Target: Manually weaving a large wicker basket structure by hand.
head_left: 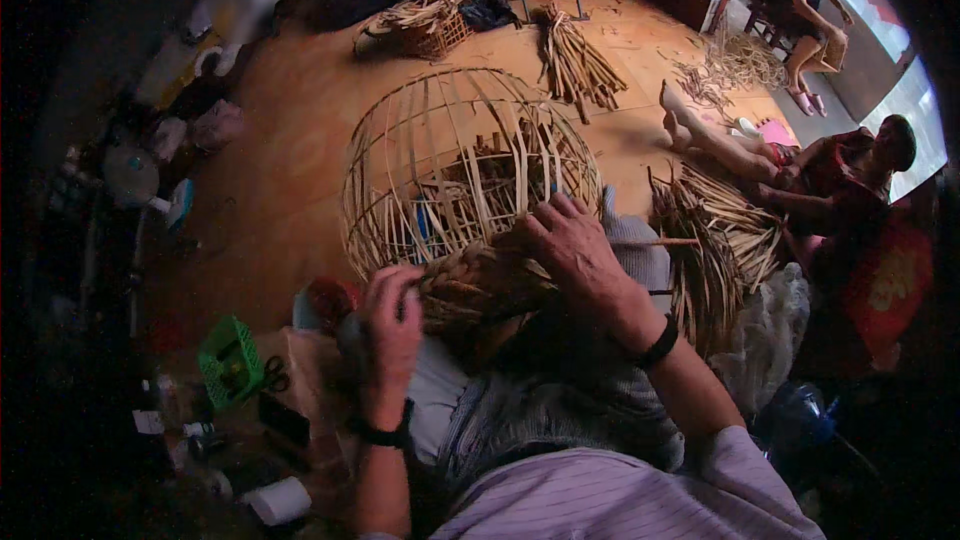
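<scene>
A large round basket (pixel 440 115) of thin, pale strips lies tipped in front of my lap, its open ribs curving away from me. Along its near side runs a thick braided band (pixel 475 285) of brown, leaf-like strips. My right hand (pixel 575 245) is closed on the right end of this band, with the fingertips hidden behind it. At the band's left end, my left hand (pixel 392 310) has curled fingers, slightly blurred; whatever is between them is too small to tell. Through the ribs, more dry strips show behind the basket wall.
Dry strips (pixel 710 240) lie in a heap at right, beside a seated person (pixel 840 165). Another person (pixel 805 10) sits farther back. A strip bundle (pixel 580 65) and a filled wicker basket (pixel 435 38) are beyond. At left are a green basket (pixel 230 360) and scissors (pixel 277 374).
</scene>
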The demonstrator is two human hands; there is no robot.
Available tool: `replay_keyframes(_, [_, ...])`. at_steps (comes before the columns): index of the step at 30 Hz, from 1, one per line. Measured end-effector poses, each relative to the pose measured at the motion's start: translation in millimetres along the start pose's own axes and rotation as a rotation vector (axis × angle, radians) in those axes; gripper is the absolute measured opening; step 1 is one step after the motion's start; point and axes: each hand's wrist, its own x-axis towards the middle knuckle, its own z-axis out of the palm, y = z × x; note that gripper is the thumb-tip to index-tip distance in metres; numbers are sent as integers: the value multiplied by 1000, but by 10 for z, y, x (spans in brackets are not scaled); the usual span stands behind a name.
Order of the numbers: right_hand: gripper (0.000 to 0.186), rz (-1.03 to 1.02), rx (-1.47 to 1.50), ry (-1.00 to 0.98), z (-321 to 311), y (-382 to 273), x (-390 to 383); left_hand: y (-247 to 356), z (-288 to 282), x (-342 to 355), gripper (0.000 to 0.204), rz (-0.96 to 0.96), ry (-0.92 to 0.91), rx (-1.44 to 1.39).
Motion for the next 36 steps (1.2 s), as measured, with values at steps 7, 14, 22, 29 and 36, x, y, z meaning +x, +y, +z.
replay_keyframes(7, [49,94,21,-184,244,-14,124,419,547,325,25,147,-83,286])
replay_keyframes(14, [39,195,279,1,-41,16,-233,142,714,444,20,11,-151,316])
replay_keyframes(22, [12,664,421,152,-428,1370,-1586,-658,1071,95,30,30,192,163])
replay_keyframes(29, [25,972,83,-48,1089,2436,-4572,-312,1074,270,31,-10,189,132])
replay_keyframes(36, [47,1503,245,-271,1806,1585,-4974,-526,940,143,30,-15,235,229])
